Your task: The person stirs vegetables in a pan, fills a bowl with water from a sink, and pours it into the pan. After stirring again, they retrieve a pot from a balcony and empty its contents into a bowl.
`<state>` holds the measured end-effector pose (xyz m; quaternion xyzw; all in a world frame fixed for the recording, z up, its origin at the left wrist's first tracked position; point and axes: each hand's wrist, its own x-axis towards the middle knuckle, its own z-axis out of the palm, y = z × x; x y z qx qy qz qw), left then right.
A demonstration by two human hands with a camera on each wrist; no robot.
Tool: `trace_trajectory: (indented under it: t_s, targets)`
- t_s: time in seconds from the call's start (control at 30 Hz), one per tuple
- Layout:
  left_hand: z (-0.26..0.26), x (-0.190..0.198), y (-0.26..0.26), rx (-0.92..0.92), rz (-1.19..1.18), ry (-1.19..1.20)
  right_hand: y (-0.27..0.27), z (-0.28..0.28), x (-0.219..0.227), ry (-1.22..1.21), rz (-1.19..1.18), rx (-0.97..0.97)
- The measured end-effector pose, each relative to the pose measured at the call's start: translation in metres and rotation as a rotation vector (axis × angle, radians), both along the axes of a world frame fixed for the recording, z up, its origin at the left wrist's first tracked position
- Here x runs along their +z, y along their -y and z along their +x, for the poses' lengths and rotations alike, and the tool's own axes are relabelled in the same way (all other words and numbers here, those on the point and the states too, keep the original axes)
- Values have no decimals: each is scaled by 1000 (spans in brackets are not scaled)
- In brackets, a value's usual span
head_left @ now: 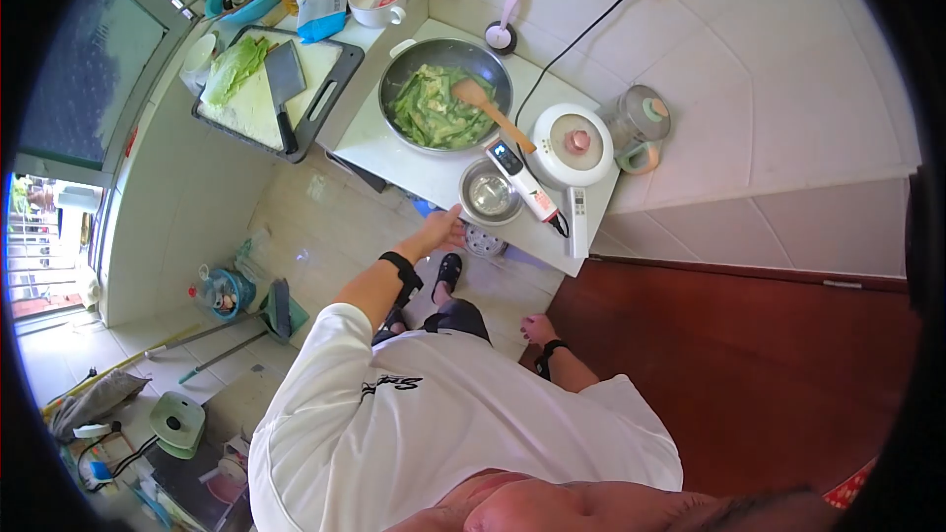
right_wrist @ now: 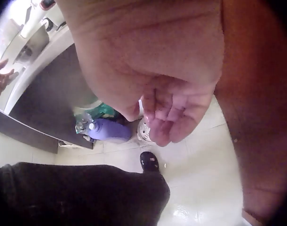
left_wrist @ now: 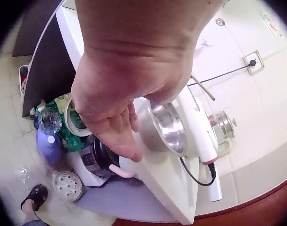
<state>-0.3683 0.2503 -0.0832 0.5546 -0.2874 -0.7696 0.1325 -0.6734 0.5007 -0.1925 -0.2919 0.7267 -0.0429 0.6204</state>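
Note:
My left hand (head_left: 441,230) is held out at the counter's front edge, fingers relaxed and empty, beside a steel bowl (head_left: 471,199). The left wrist view shows this hand (left_wrist: 117,101) just left of the bowl (left_wrist: 169,129); contact cannot be told. Low at my side hangs my right hand (head_left: 539,329), and in the right wrist view this hand (right_wrist: 153,80) is empty with loosely bent fingers. Behind the bowl, a wok (head_left: 409,57) holds green vegetables (head_left: 434,108) and a wooden spatula (head_left: 507,128). A white device with a display (head_left: 524,182) lies at the bowl's right.
A white lidded pot (head_left: 574,146) and a glass jug (head_left: 639,118) stand at the right. On the left, a cutting board (head_left: 236,113) carries a cleaver (head_left: 284,74) and leafy greens (head_left: 236,69). A black cord (head_left: 581,34) runs to the wall socket. Below the counter is a purple bottle (left_wrist: 49,147).

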Motion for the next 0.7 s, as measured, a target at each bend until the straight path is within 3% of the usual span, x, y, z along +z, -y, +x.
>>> trace_trajectory:
  t_s: [0.1, 0.17, 0.23, 0.3, 0.33, 0.4, 0.47, 0.57, 0.6, 0.7]
  targets:
    - [46, -15, -32, -85, -271, 166, -16, 1, -6, -55, 61, 45]
    - [99, -48, -54, -354, -468, 456, -17, 8, -4, -94, 72, 78]
    - [152, -31, -91, -480, -604, 778, -9, 20, 0, -191, 96, 198]
    - [208, -25, -131, -494, -440, 933, 1, 25, -21, -133, 26, 214]
    - [242, -38, -157, -456, -408, 971, 6, 29, -28, -71, -32, 229]
    - [297, -45, -213, -385, -375, 1007, 28, 59, -5, -215, -148, 358]
    - [343, -46, -270, -195, -257, 1096, 42, 93, 9, -186, -254, 358]
    - [421, -111, -359, -40, -140, 1031, 51, 146, 29, -85, -348, 321]
    - [441, -135, -389, 16, -119, 1048, 49, 164, 36, -97, -351, 309]
    - [464, -133, -443, 164, 65, 898, 31, 203, 48, -37, -419, 315]
